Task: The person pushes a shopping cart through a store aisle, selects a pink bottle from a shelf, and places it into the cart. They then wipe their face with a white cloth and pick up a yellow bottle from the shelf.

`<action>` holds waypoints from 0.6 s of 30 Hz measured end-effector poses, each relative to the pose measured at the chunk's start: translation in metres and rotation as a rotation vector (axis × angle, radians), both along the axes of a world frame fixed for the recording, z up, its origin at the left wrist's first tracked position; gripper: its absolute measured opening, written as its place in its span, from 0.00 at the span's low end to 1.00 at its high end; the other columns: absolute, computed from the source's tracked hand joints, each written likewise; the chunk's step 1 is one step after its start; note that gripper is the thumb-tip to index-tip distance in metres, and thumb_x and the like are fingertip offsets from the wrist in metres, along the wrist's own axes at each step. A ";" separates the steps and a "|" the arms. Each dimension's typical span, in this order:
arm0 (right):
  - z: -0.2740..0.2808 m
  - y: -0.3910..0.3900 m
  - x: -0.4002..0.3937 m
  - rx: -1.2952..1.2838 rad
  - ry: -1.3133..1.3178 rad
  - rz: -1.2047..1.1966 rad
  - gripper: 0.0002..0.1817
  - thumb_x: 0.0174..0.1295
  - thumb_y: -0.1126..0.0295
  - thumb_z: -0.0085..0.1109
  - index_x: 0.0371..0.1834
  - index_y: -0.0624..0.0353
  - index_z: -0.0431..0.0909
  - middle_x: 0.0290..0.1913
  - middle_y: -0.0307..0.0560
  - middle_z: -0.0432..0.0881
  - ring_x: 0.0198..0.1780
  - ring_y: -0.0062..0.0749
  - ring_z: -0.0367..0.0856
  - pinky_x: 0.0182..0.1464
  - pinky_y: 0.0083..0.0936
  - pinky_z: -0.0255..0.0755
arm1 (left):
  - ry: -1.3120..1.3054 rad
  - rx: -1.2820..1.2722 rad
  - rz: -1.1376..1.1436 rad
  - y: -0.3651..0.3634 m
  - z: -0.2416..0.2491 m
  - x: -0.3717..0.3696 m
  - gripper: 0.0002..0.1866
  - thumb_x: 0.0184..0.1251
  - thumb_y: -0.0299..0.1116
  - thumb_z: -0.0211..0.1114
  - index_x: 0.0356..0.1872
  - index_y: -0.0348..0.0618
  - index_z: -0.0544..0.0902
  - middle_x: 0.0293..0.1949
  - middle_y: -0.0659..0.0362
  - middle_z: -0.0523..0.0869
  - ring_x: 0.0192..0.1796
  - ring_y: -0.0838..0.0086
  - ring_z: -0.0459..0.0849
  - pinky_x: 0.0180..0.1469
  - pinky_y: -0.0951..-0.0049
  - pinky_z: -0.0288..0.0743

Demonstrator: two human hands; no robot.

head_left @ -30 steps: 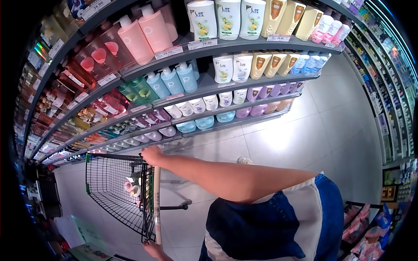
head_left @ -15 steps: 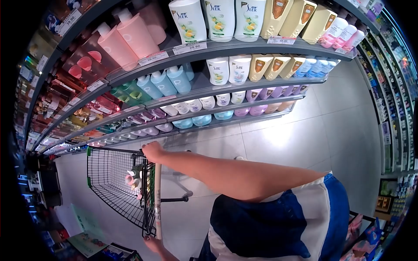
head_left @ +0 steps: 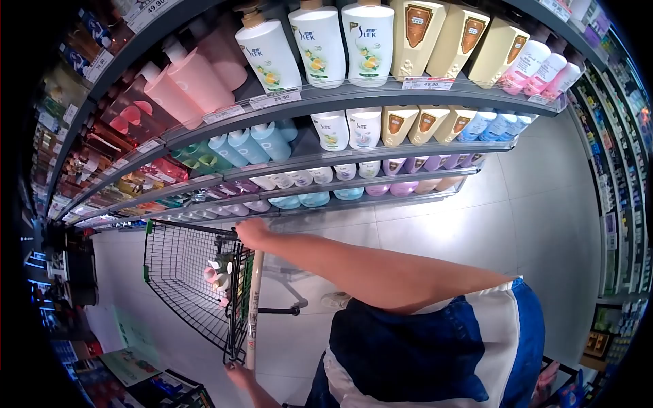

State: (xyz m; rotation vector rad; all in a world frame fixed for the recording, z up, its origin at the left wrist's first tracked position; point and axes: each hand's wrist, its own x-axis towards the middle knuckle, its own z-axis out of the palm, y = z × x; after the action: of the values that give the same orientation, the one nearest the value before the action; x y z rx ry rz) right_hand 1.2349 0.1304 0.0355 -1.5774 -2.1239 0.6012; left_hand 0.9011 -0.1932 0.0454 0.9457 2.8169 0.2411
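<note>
A black wire shopping cart [head_left: 178, 309] with green corner pieces stands on the left of the head view. Its pale handle bar [head_left: 254, 319] runs up and down the picture. My right hand [head_left: 252, 234] is closed around the upper end of the handle, with my arm stretched across the view. At the lower end, my left hand [head_left: 238, 374] grips the cart's handle; its fingers are partly hidden. Inside the basket lie several pink, white and dark items [head_left: 219, 270], too small to make out.
A long curved shelf unit [head_left: 326, 97] holds rows of white shampoo bottles [head_left: 317, 51], gold bottles [head_left: 416, 39] and pink pump bottles [head_left: 197, 78]. Another stocked shelf [head_left: 612, 224] stands at the right. Light floor tiles [head_left: 435, 224] lie between them. A shoe [head_left: 335, 300] shows below my arm.
The cart and my right hand sit slightly farther right in view. The upper shelf bottles appear lower, showing more of their tops. More of the shoe is visible.
</note>
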 end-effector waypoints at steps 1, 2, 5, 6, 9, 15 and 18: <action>-0.002 -0.001 0.005 0.014 -0.004 -0.006 0.10 0.45 0.72 0.56 0.32 0.60 0.79 0.27 0.52 0.83 0.32 0.45 0.84 0.33 0.41 0.76 | 0.010 0.009 -0.002 -0.001 0.001 0.007 0.16 0.62 0.38 0.56 0.47 0.40 0.77 0.45 0.48 0.80 0.46 0.55 0.79 0.45 0.60 0.71; -0.005 -0.004 0.010 0.024 -0.008 -0.012 0.09 0.45 0.71 0.56 0.31 0.60 0.79 0.27 0.52 0.83 0.32 0.45 0.84 0.33 0.41 0.76 | 0.021 0.015 -0.004 -0.005 0.002 0.013 0.16 0.62 0.38 0.56 0.47 0.40 0.77 0.45 0.48 0.80 0.46 0.55 0.79 0.45 0.60 0.71; -0.008 -0.006 0.027 0.022 0.025 -0.043 0.07 0.46 0.69 0.56 0.28 0.59 0.79 0.26 0.52 0.83 0.31 0.45 0.84 0.32 0.41 0.76 | -0.035 0.120 -0.070 -0.015 -0.021 0.005 0.16 0.63 0.38 0.56 0.46 0.39 0.77 0.44 0.48 0.81 0.45 0.55 0.80 0.44 0.59 0.72; -0.005 -0.007 0.033 -0.002 0.046 -0.045 0.08 0.47 0.67 0.56 0.27 0.59 0.79 0.26 0.53 0.82 0.30 0.45 0.83 0.32 0.41 0.76 | -0.022 0.109 -0.040 -0.017 -0.026 0.006 0.16 0.62 0.37 0.56 0.46 0.38 0.77 0.43 0.48 0.81 0.44 0.55 0.80 0.44 0.59 0.72; 0.001 -0.014 0.054 -0.027 0.155 -0.138 0.11 0.50 0.62 0.55 0.29 0.58 0.78 0.26 0.52 0.82 0.29 0.48 0.82 0.31 0.42 0.76 | -0.003 0.055 -0.054 -0.019 -0.021 0.018 0.16 0.63 0.38 0.55 0.46 0.40 0.78 0.44 0.49 0.81 0.44 0.55 0.80 0.45 0.59 0.72; -0.009 -0.075 0.142 -0.172 0.584 -0.106 0.18 0.60 0.54 0.52 0.41 0.58 0.74 0.40 0.52 0.81 0.45 0.45 0.79 0.45 0.37 0.72 | 0.012 0.002 -0.076 -0.026 -0.013 0.042 0.17 0.64 0.40 0.53 0.50 0.44 0.77 0.45 0.51 0.82 0.45 0.56 0.80 0.45 0.61 0.73; -0.071 -0.117 0.216 -0.080 0.531 -0.016 0.14 0.55 0.65 0.57 0.42 0.59 0.75 0.42 0.51 0.80 0.47 0.47 0.78 0.49 0.36 0.71 | 0.002 0.020 -0.079 -0.032 -0.014 0.046 0.18 0.63 0.40 0.54 0.51 0.44 0.77 0.44 0.51 0.82 0.44 0.56 0.80 0.45 0.61 0.73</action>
State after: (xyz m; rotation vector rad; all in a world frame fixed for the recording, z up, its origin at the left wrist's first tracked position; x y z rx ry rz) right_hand 1.4507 0.0137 -0.0358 -1.2879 -1.7041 0.9846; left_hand 0.9472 -0.2255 0.0318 1.0597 2.7770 0.2587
